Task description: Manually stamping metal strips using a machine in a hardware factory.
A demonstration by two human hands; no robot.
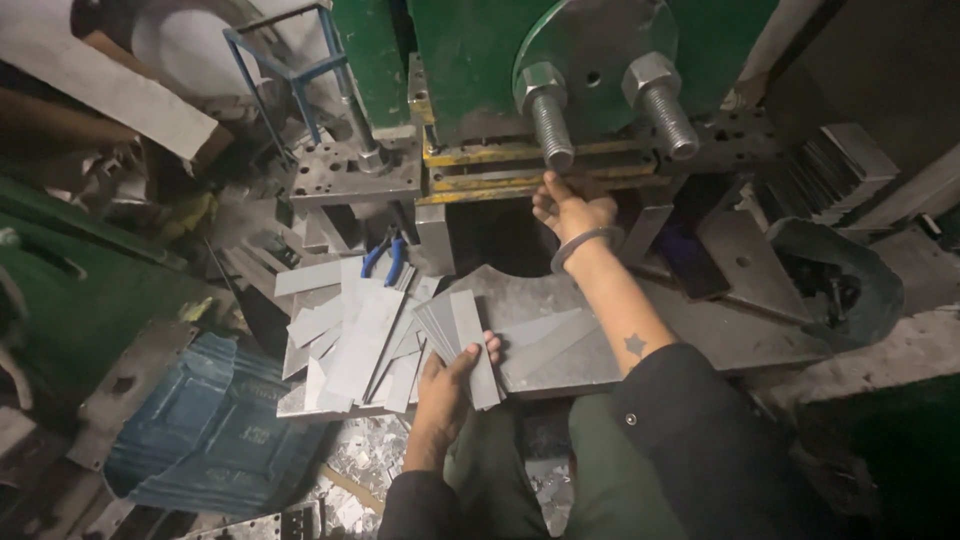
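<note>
My left hand (pixel 447 381) grips a fanned stack of grey metal strips (pixel 462 335) at the near edge of the steel press bed (pixel 590 335). My right hand (pixel 570 209), with a metal bangle on the wrist, reaches forward into the gap under the yellow-edged die (pixel 490 170) of the green press (pixel 470 60). Its fingers rest at the die's lower edge; whether they hold a strip is hidden.
Loose metal strips (pixel 350 340) lie piled left of the bed beside blue-handled pliers (pixel 385 258). Two large bolts (pixel 600 110) stick out above my right hand. A blue casing (pixel 200 420) sits lower left, stacked plates (pixel 830 170) at right, scrap (pixel 370 470) on the floor.
</note>
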